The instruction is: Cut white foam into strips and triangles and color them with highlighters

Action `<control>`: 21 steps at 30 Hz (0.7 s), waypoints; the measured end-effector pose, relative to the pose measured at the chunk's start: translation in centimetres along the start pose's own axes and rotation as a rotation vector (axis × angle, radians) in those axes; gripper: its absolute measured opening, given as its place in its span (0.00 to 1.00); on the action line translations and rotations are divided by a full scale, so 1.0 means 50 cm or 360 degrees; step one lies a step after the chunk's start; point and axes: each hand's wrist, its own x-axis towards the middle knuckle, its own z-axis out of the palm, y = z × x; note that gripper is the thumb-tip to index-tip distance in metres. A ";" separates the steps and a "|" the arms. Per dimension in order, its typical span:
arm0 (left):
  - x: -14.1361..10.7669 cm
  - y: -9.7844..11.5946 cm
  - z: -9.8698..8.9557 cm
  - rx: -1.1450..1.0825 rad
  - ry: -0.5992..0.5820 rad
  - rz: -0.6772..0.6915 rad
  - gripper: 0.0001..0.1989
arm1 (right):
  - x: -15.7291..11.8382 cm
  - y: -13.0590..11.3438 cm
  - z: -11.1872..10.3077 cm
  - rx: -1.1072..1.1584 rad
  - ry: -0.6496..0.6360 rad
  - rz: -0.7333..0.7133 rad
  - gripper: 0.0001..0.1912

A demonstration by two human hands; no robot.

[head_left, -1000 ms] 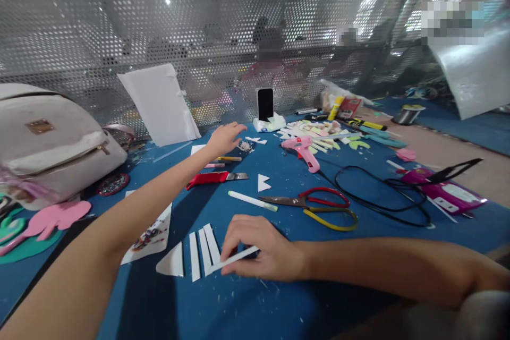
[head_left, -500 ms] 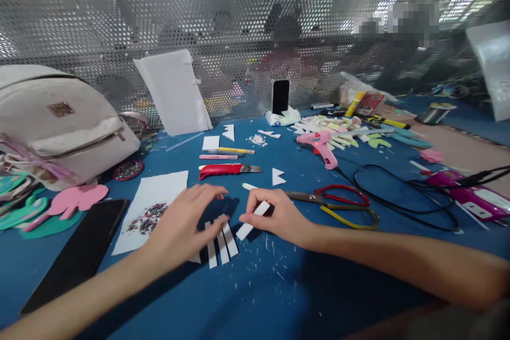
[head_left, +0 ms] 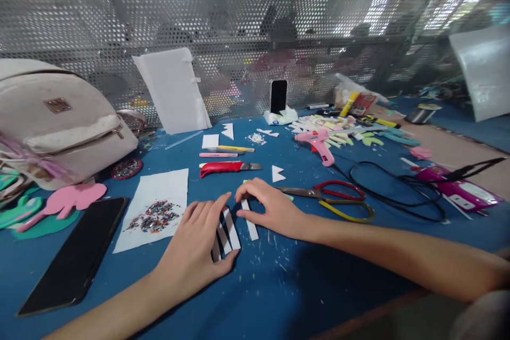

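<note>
Four strips (head_left: pixel 232 231), blue tabletop (head_left: pixel 271 297), perforated wall (head_left: pixel 227 37)

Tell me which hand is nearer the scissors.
Right. The right hand is beside the blade end of the scissors; the left hand is farther left, at the white strips.

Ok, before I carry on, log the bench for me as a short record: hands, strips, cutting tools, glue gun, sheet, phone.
Left hand: arched over three white strips; contact unclear
Right hand: at a separate white strip; grip unclear
Knife: red handle, lying beyond the hands, blade pointing right
Scissors: one red handle loop, one yellow, right of the knife
Glue gun: pink, lying beyond the scissors
White sheet: left of the hands, bearing multicoloured bits
Phone: upright at the back
</note>
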 end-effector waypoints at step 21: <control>-0.015 0.049 0.015 -0.0768 0.0411 -0.0129 0.42 | -0.016 -0.061 0.033 0.1143 0.0181 0.0242 0.21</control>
